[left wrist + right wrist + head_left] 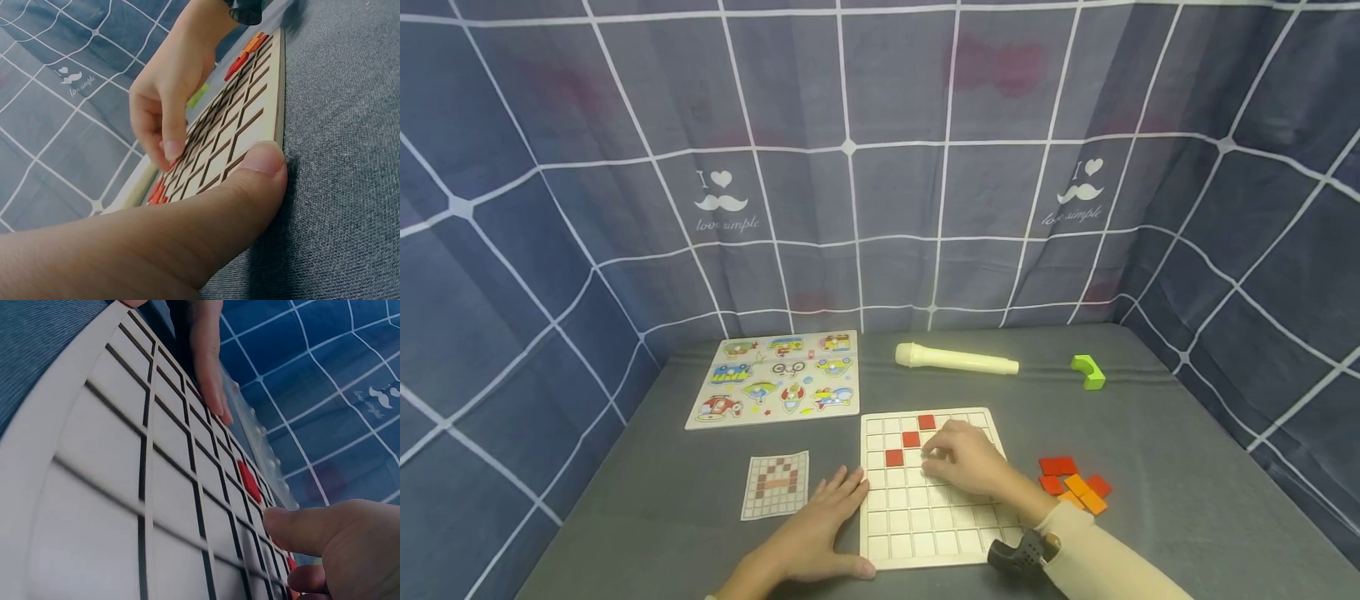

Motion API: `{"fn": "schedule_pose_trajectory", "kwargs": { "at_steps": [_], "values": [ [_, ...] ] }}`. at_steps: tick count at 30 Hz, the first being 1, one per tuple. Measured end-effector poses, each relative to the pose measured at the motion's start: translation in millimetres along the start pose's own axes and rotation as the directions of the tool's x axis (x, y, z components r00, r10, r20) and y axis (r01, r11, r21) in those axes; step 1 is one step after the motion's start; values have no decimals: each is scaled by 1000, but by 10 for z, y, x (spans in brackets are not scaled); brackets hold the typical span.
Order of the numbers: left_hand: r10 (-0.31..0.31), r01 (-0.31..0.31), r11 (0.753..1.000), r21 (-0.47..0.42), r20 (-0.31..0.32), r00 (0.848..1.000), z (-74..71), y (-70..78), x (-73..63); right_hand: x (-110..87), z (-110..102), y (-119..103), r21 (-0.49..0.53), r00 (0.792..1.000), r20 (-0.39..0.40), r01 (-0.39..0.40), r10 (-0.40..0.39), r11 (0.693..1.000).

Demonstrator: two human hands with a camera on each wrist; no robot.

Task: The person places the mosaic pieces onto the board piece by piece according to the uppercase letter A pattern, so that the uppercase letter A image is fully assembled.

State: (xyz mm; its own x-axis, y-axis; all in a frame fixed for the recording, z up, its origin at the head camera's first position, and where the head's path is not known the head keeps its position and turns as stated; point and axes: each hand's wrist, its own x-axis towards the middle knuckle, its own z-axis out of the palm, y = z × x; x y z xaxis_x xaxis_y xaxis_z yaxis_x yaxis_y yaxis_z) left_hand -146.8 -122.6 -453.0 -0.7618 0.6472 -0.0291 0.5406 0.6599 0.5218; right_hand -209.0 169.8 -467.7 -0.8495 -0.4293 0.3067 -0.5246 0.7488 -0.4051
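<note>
A cream grid board (913,522) lies on the cloth, with three red square tiles (911,439) set in a diagonal in its upper part. My right hand (967,460) is over the board, just right of these tiles. Its thumb and forefinger pinch a small red tile (173,164), mostly hidden by the fingertips. Along the board's left edge rests my left hand (822,527), fingers extended, the thumb (262,159) touching the near left corner. A paper pattern card (777,486) with coloured squares lies left of that hand.
Loose red and orange tiles (1058,466) lie to the right of the board, beside my right forearm. Farther back are a picture puzzle board (775,379), a cream toy microphone (958,359) and a green arch block (1088,372). A checked curtain (895,192) stands behind.
</note>
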Motion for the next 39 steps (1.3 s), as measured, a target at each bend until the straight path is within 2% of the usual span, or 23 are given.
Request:
{"fn": "schedule_pose_trajectory", "kwargs": {
  "at_steps": [5,9,13,18,21,23,25,27,34,39],
  "values": [
    [7,-7,1000,14,3,1000,12,-5,14,-208,-170,204,51,998,-49,-31,34,998],
    [8,-8,1000,13,2,1000,0,-1,14,-374,-363,385,62,990,-72,-116,120,991],
    [8,-8,1000,9,5,1000,3,-7,22,-551,-569,591,57,973,-87,-211,215,976],
    [4,-4,1000,7,5,1000,10,-10,26,-778,-858,818,93,934,-37,-351,356,932],
    [0,0,1000,-2,2,1000,-2,-3,21,-890,-1000,894,96,895,12,-445,446,890],
    [-1,1,1000,-6,1,1000,-10,1,17,-947,-1056,931,73,879,37,-477,476,876],
    [-2,2,1000,-10,-1,1000,-17,2,14,-983,-1076,956,65,872,47,-490,488,869],
    [-4,4,1000,-14,-2,1000,-21,1,15,-1004,-1073,971,57,877,50,-480,477,876],
    [-16,16,1000,-20,9,1000,-36,-5,38,-991,-960,984,29,937,61,-346,344,938],
    [-17,17,1000,-26,24,1000,-51,8,45,-963,-893,975,6,955,23,-296,295,955]
  ]
}}
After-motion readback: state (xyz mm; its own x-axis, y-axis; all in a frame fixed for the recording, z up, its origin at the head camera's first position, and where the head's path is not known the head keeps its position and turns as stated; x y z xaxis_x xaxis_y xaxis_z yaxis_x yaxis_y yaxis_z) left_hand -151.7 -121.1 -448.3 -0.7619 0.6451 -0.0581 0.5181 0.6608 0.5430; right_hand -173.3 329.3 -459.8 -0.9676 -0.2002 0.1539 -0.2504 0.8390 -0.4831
